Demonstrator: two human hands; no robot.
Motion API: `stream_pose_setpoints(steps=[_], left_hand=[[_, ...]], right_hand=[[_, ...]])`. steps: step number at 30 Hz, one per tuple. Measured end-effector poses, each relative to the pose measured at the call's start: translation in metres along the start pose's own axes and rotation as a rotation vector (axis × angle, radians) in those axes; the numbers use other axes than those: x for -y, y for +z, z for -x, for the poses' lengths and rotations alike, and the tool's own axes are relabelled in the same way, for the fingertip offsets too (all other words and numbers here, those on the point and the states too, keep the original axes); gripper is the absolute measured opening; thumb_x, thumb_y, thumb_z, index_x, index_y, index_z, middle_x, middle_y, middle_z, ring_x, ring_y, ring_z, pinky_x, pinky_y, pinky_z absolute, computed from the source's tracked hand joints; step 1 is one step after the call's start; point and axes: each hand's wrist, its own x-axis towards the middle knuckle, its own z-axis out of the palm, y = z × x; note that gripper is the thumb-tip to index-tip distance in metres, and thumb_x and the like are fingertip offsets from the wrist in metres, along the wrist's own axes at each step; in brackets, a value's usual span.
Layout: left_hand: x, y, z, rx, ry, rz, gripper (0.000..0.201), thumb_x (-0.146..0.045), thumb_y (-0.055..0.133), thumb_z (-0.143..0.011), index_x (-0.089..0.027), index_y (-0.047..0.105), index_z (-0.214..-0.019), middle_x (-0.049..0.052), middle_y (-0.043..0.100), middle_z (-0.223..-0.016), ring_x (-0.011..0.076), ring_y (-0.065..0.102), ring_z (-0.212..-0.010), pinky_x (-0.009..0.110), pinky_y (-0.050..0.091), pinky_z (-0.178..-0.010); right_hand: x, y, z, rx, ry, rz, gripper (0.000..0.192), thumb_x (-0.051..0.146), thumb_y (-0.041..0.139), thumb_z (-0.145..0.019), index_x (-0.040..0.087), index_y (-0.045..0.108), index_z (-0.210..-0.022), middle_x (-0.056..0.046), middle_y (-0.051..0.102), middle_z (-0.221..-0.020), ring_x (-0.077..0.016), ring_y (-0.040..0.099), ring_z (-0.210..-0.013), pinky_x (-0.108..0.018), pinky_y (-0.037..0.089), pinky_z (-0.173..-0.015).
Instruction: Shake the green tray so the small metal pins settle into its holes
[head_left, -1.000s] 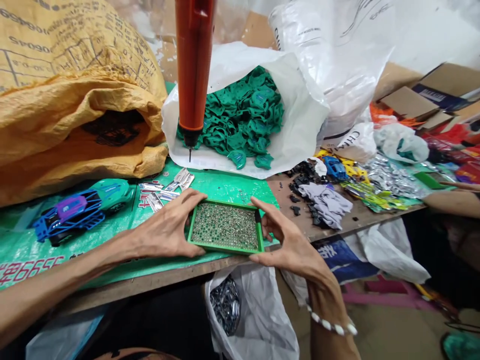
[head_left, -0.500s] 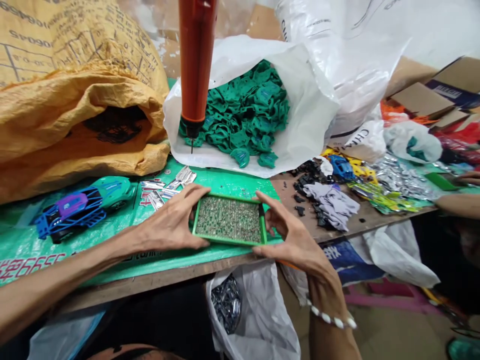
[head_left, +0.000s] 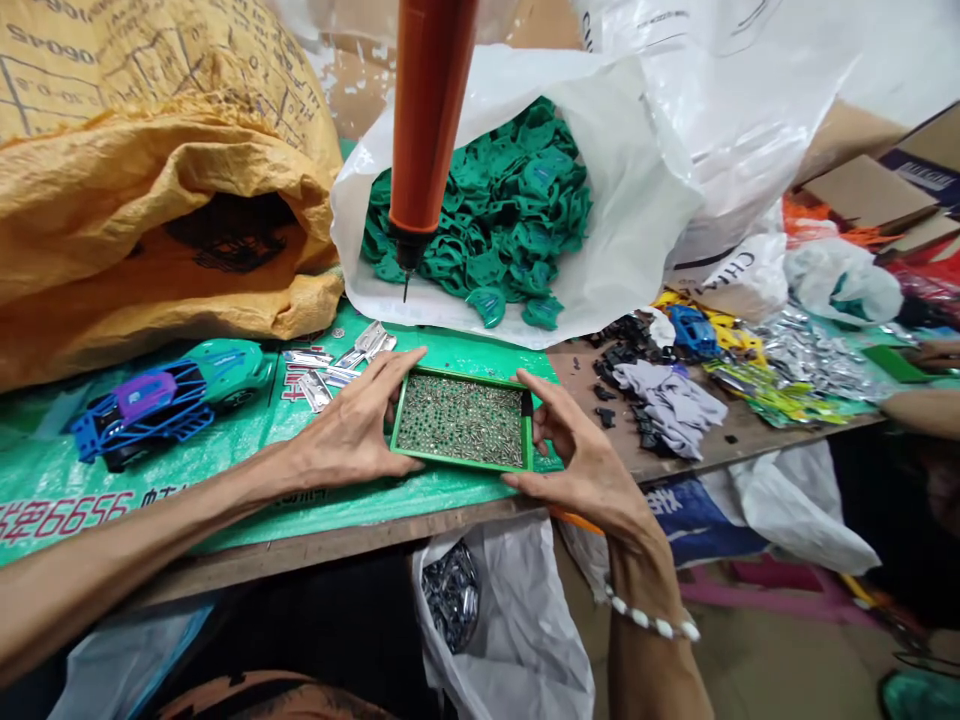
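Green plastic tray [head_left: 461, 462], gritty screws [head_left: 459, 420].

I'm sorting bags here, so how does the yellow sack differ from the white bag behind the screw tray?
The yellow sack is woven, printed and slumped on its side, its mouth dark. The white bag is smooth plastic, open toward the camera, and shows green plastic parts. Both rest on the table.

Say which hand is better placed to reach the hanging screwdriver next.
Probably the left. Both hands grip the screw tray, left hand on its left edge, right hand on its right. The screwdriver hangs above the tray's left end, so its tip sits nearer the left hand's side.
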Motion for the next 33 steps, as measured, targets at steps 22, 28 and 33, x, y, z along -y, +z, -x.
stream_pose_setpoints(steps=[22, 28, 33], left_hand=[[-0.002, 0.007, 0.014, -0.151, 0.188, -0.014, 0.093, -0.032, 0.074, -0.080, -0.024, 0.021, -0.156, 0.017, 0.043, -0.148, 0.0329, 0.043, -0.138, 0.052, 0.046, -0.111], [-0.001, 0.004, 0.015, -0.112, 0.184, 0.010, 0.098, -0.037, 0.079, -0.076, -0.025, 0.023, -0.155, 0.017, 0.044, -0.146, 0.0333, 0.047, -0.135, 0.049, 0.051, -0.106], [-0.002, 0.003, 0.016, -0.115, 0.184, 0.005, 0.094, -0.042, 0.075, -0.080, -0.024, 0.023, -0.156, 0.017, 0.044, -0.148, 0.0345, 0.047, -0.134, 0.052, 0.048, -0.109]], right_hand=[[0.013, 0.007, 0.018, -0.074, -0.141, 0.216, 0.091, 0.024, 0.081, -0.075, 0.039, 0.035, -0.152, -0.007, 0.038, -0.155, -0.0241, 0.058, -0.107, -0.039, 0.057, -0.082], [0.016, 0.007, 0.024, -0.062, -0.111, 0.222, 0.094, 0.023, 0.082, -0.073, 0.042, 0.033, -0.152, -0.006, 0.038, -0.155, -0.0238, 0.059, -0.108, -0.039, 0.057, -0.084], [0.017, 0.007, 0.024, -0.037, -0.062, 0.187, 0.096, 0.023, 0.083, -0.071, 0.040, 0.035, -0.152, -0.008, 0.038, -0.154, -0.0166, 0.057, -0.084, -0.039, 0.059, -0.077]])
